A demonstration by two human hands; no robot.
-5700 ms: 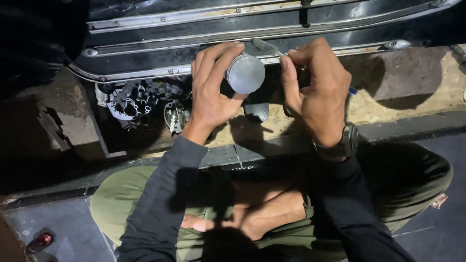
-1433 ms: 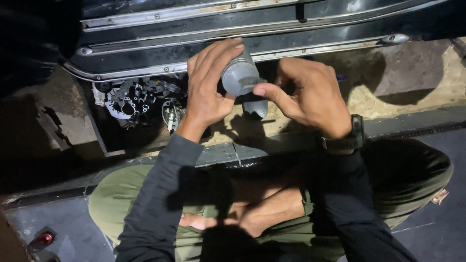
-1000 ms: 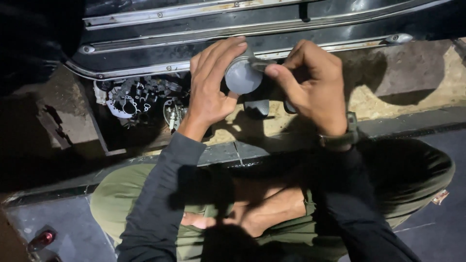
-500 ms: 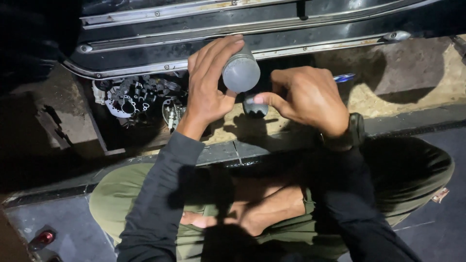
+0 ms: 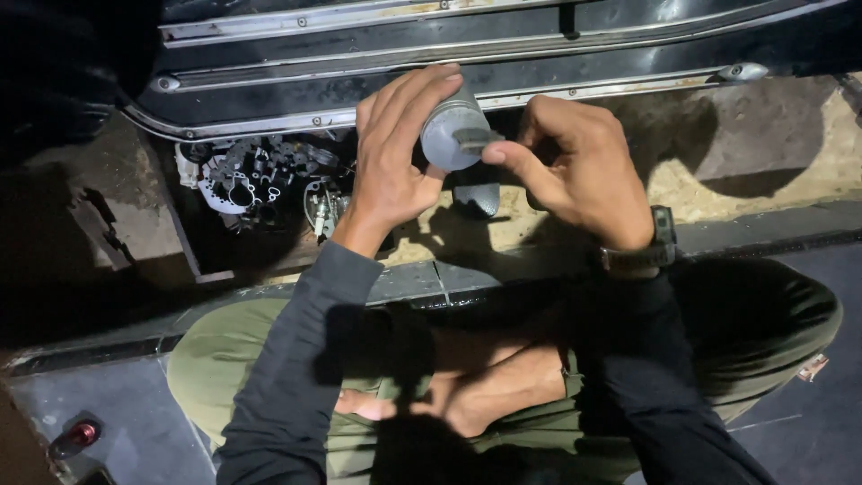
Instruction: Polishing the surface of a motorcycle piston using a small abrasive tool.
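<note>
Right hand (image 5: pixel 575 175) risen to grey cylinder (image 5: pixel 453 135); pinched part unclear, maybe strip

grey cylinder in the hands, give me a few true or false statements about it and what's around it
1. The left hand holds the grey cylinder. True.
2. The right hand rests on the knee. False: it is raised at the cylinder's end face, pinching a small flat piece against it.
3. A wristwatch is on the right wrist. True.
4. The toothed metal part lies right of the hands. False: it lies to their left.
</note>
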